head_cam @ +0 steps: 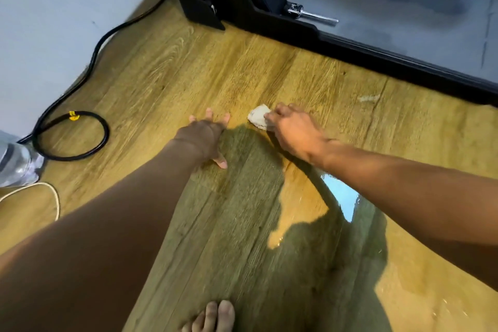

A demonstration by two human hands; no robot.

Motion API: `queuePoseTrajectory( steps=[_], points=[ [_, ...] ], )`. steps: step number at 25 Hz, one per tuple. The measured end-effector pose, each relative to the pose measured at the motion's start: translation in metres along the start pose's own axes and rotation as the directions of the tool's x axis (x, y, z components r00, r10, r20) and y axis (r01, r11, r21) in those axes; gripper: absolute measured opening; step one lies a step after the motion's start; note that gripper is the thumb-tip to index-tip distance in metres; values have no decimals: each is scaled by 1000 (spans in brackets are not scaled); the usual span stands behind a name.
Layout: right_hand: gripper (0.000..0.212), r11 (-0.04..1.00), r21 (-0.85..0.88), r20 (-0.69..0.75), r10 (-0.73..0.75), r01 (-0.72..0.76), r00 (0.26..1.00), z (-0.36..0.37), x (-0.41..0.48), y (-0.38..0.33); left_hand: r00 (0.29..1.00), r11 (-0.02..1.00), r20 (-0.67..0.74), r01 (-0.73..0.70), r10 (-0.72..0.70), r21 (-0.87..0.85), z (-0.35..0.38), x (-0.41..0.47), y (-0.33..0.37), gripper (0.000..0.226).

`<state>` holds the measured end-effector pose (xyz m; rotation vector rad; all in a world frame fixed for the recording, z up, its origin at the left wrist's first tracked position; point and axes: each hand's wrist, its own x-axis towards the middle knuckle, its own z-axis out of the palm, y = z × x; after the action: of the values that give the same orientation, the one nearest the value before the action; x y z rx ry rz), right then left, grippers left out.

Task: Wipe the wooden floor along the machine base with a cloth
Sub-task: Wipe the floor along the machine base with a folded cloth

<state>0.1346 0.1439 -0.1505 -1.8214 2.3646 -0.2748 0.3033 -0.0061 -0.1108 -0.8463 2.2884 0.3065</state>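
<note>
My right hand (pixel 292 129) presses a small pale cloth (pixel 258 116) onto the wooden floor (pixel 167 67), fingers closed over its right part. The cloth lies some way in front of the black machine base (pixel 377 58), which runs diagonally from the upper middle to the right edge. Flat on the floor to the left of the cloth rests my left hand (pixel 206 137), fingers spread, holding nothing. A whitish smear (pixel 368 98) marks the floor close to the base edge.
A black cable (pixel 94 54) runs along the wall and coils into a loop (pixel 71 136) at the left. A clear plastic bottle (pixel 16 164) and a white cord (pixel 51 194) lie at the left edge. A metal ratchet tool (pixel 310 15) lies on the machine's grey deck. My bare toes (pixel 213 317) show at the bottom.
</note>
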Motion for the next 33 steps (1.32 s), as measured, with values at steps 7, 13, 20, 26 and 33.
queuePoseTrajectory(
  steps=[7,13,20,26,33],
  points=[
    [29,945,94,126,-324,314,938,9,-37,-54,997,982,-54,-52,62,180,-7,15,-13,119],
    [27,985,109,28,-134,130,991,23,-35,-71,991,982,-85,-93,107,164,-25,29,-40,107],
    [31,965,79,71,-255,249,964,10,3,-59,997,958,-22,-66,76,278,-39,42,-31,136],
    [24,898,119,50,-432,424,900,17,-41,-89,994,942,-46,-78,98,325,-37,43,-33,135],
    [30,998,-8,-54,54,-54,997,0,51,-17,996,963,-43,-69,83,260,-39,43,-37,136]
  ],
)
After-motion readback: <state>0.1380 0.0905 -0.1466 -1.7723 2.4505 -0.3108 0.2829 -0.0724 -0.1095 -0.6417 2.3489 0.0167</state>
